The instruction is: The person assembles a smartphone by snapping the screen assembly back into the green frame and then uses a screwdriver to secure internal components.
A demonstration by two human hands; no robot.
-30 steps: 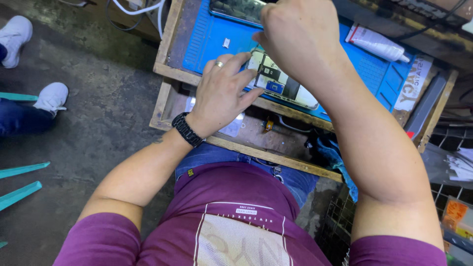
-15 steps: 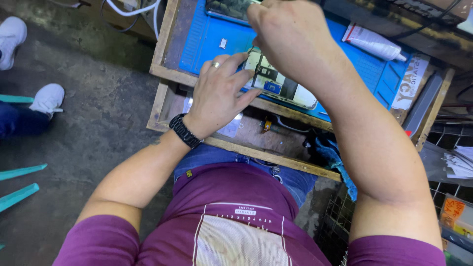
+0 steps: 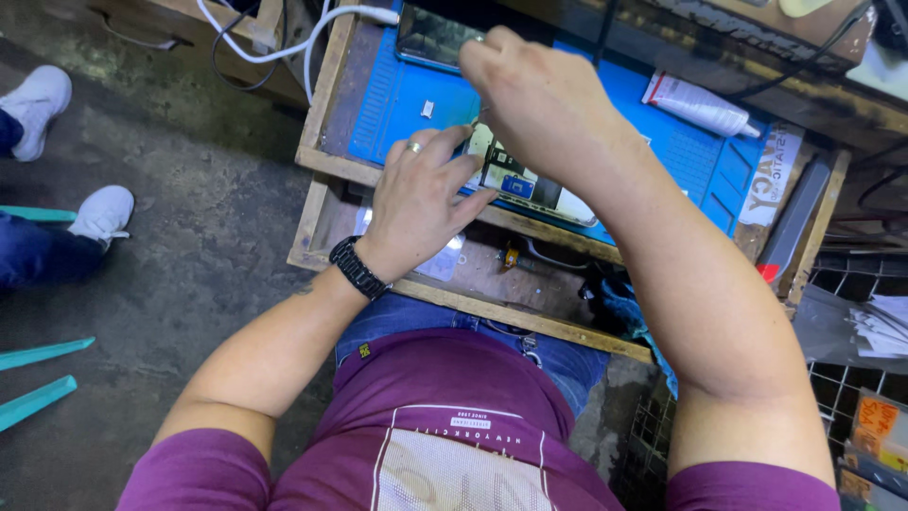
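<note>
I look straight down at my two hands over a small wooden counter (image 3: pixel 326 90) covered by a blue work mat (image 3: pixel 407 104). My left hand (image 3: pixel 421 203) lies flat with its fingers spread, pressing on the near end of an opened phone (image 3: pixel 530 180) whose circuit board and inner parts show; it grips nothing, and a ring sits on one finger with a black wristwatch (image 3: pixel 357 268) on the wrist. My right hand (image 3: pixel 549 99) hovers over the far end of the phone, its fingers curled and pinched together; something thin seems to be between the fingertips, but I cannot tell what it is.

The opened phone lies on the mat at the counter's near edge, just above an open wooden drawer (image 3: pixel 473 274). A second phone (image 3: pixel 430 38) with a dark screen rests at the far edge of the mat, close to a white cable (image 3: pixel 312 28) by the far left corner. A white tube (image 3: pixel 700 104) lies toward the mat's right side. On the floor at left stand another person's white sneakers (image 3: pixel 99 213).
</note>
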